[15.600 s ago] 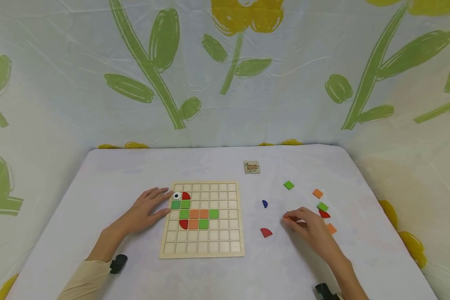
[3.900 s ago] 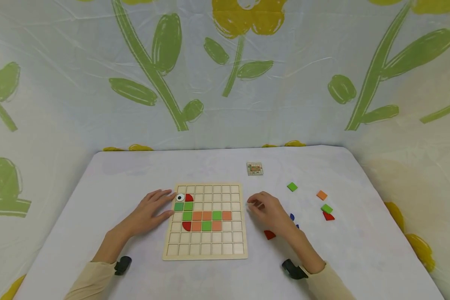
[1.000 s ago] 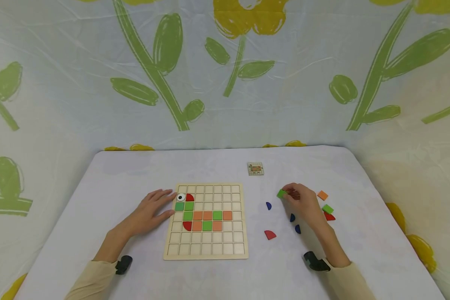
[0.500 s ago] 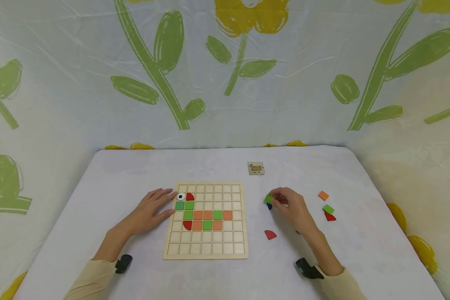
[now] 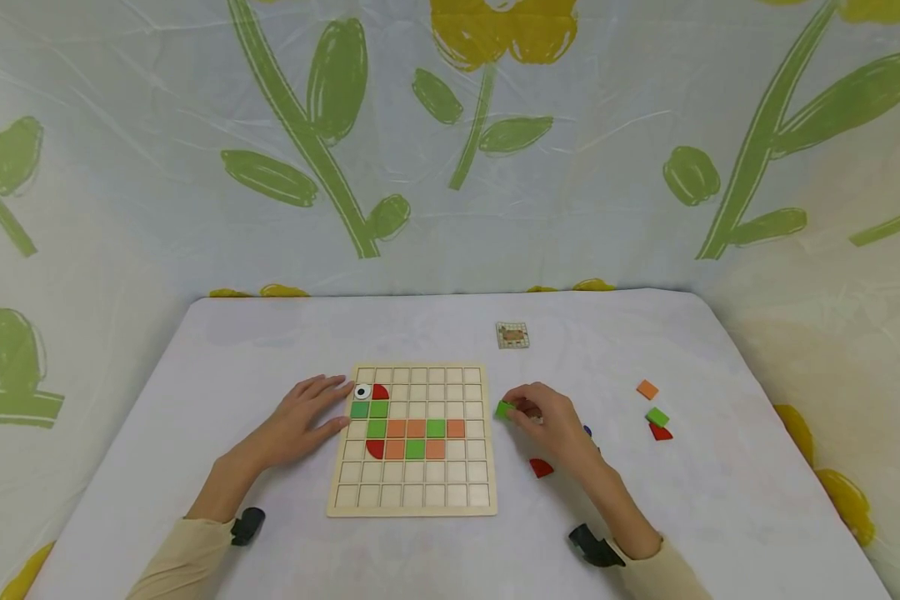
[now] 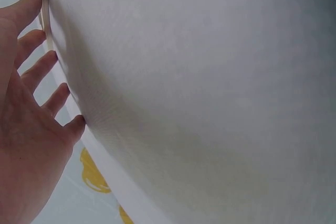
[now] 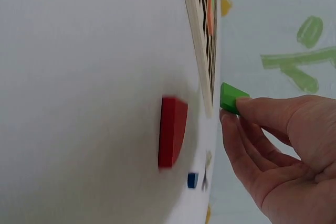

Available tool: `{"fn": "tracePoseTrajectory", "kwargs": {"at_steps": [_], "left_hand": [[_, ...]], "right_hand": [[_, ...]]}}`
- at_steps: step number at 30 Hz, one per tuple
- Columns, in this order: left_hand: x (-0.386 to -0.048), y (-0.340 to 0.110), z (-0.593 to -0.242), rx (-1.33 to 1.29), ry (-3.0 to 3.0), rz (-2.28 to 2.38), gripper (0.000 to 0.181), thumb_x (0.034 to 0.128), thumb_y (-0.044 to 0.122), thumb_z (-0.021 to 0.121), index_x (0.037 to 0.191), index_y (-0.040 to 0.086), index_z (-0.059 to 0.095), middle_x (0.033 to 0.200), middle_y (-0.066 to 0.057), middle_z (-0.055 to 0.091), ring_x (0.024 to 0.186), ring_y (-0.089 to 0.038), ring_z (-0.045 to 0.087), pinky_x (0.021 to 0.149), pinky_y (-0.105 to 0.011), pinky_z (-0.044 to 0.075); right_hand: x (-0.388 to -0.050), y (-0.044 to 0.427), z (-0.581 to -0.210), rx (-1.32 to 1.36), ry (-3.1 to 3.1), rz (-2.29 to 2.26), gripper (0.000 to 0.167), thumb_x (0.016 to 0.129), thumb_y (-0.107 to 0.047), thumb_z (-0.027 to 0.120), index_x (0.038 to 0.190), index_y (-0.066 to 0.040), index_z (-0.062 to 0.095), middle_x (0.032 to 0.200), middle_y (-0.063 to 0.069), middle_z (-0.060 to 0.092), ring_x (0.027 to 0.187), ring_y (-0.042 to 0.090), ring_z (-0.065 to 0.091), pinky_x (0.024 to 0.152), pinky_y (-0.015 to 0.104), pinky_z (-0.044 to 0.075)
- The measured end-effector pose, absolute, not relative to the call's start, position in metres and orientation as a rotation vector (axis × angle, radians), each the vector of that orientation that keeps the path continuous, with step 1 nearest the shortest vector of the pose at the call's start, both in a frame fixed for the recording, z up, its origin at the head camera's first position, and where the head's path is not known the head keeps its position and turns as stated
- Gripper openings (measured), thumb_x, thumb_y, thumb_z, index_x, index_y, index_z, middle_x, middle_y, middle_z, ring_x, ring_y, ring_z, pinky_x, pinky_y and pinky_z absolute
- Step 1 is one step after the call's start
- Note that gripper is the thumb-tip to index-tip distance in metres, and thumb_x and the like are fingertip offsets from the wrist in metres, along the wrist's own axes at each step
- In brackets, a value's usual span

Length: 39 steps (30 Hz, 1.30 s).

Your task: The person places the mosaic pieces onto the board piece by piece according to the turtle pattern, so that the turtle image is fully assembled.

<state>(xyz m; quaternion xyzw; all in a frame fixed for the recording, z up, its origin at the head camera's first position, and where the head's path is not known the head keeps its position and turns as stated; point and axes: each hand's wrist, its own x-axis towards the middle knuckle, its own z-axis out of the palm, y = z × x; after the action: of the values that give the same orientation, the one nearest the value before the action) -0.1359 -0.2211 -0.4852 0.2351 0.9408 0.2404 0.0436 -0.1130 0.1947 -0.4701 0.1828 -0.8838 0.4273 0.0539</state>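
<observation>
Fingers of left hand (image 5: 294,421) spread, tips at left edge of grid board (image 5: 411,512); light bracing seems wise. Just off board's right edge: green tile (image 5: 503,410), pinched between thumb and fingers of right hand (image 5: 553,422); best held level, by its sides.

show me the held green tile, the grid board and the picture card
Green tile (image 7: 230,98): right wrist view, middle of visible part.
Grid board (image 5: 412,512): head view, bare near rim.
Picture card (image 5: 512,335): head view, printed middle.
</observation>
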Motion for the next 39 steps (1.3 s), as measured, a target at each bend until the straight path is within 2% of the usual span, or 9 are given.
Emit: {"fn": "tracePoseTrajectory", "kwargs": {"at_steps": [20,39], "left_hand": [[-0.136,-0.222,-0.488,0.708,2.876,0.731,0.060,0.1019,0.033,0.066,0.154,0.010,0.049,0.159,-0.018,0.042,0.148,-0.046,0.026,0.117,-0.067,0.024],[-0.136,-0.222,-0.487,0.710,2.870,0.739,0.060,0.1029,0.035,0.064,0.155,0.010,0.048,0.159,-0.017,0.042,0.149,-0.046,0.026,0.117,-0.067,0.023]], "right_hand": [[-0.101,0.149,-0.478,0.904,-2.684,1.401,0.019,0.091,0.004,0.075,0.109,-0.001,0.071,0.102,0.007,0.069,0.088,0.017,0.067,0.079,0.025,0.059],[-0.096,0.143,-0.476,0.966,-2.790,1.337,0.013,0.094,-0.001,0.073,0.107,-0.003,0.075,0.098,0.006,0.070,0.083,0.010,0.060,0.074,0.023,0.054]]}}
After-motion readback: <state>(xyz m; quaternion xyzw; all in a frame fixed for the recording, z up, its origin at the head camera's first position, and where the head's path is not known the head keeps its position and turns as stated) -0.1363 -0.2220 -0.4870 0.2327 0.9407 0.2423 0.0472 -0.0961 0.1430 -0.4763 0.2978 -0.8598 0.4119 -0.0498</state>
